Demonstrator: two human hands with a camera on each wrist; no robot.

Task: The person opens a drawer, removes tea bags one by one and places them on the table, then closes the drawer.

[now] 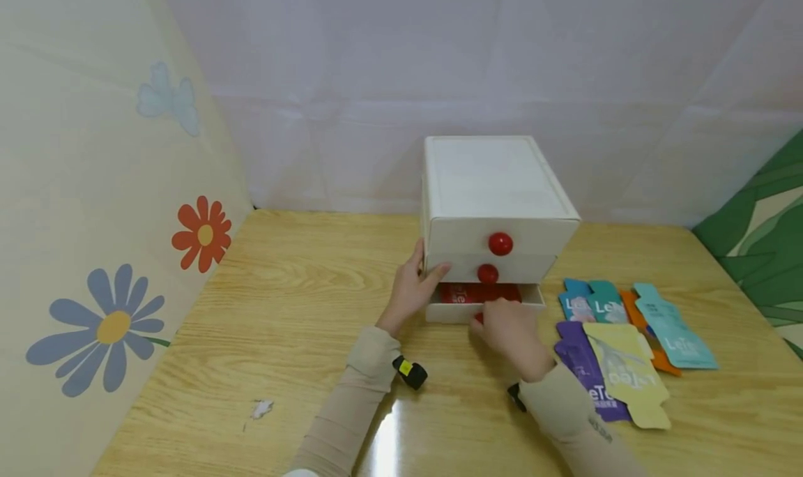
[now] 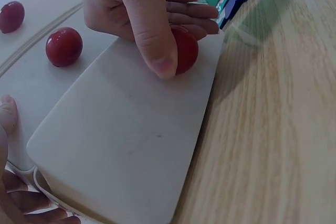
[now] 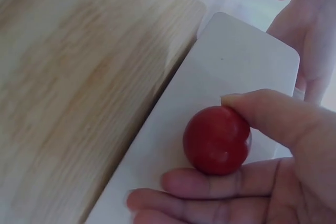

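Low in the head view, two beige sleeves reach up from the bottom edge over the wooden table (image 1: 282, 289); just right of centre the right hand (image 1: 511, 337) pinches the red knob (image 3: 216, 140) of the bottom drawer (image 1: 458, 313), thumb on one side and fingers curled under the other, as both wrist views show; that drawer stands partly pulled out at the frame's centre, with a red packet (image 1: 479, 293) lying inside it; left of it the left hand (image 1: 410, 285) rests against the left side of the white drawer chest (image 1: 492, 184), thumb on its front edge, fingers laid flat rather than clasping; at right of the frame coloured sachets (image 1: 627, 344) lie fanned on the table, close beside the right hand; above the open drawer sit two more red knobs (image 1: 500, 243) on the closed drawers; at far left a wall panel carries painted flowers (image 1: 202, 233).
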